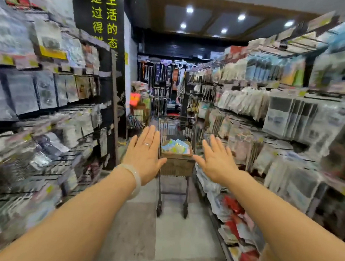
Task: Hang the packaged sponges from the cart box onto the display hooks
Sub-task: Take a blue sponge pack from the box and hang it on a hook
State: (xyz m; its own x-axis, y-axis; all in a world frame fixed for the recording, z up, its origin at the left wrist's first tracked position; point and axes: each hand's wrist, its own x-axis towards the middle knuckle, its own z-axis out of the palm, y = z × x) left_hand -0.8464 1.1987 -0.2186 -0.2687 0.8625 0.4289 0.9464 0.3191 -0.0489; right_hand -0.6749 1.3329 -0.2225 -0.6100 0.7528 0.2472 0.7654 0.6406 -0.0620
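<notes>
In the shop aisle, the left hand (146, 155) and right hand (216, 159) are reaching forward, fingers extended and spread, holding nothing. The packaged sponges (175, 146) are lying in the box (177, 165) on the cart (173, 191) ahead, between hook-lined shelves (249, 106).

The packaged sponges (175, 146) lie in a loose pile in an open brown cardboard box (177, 165), pale blue, yellow and white packs leaning over one another and poking above its rim. The box sits on top of a small wire cart (175, 130) standing in the middle of the aisle. The display hooks (237, 114) on the right-hand shelving look full of hanging packs, though that side is too blurred to make out single hooks
</notes>
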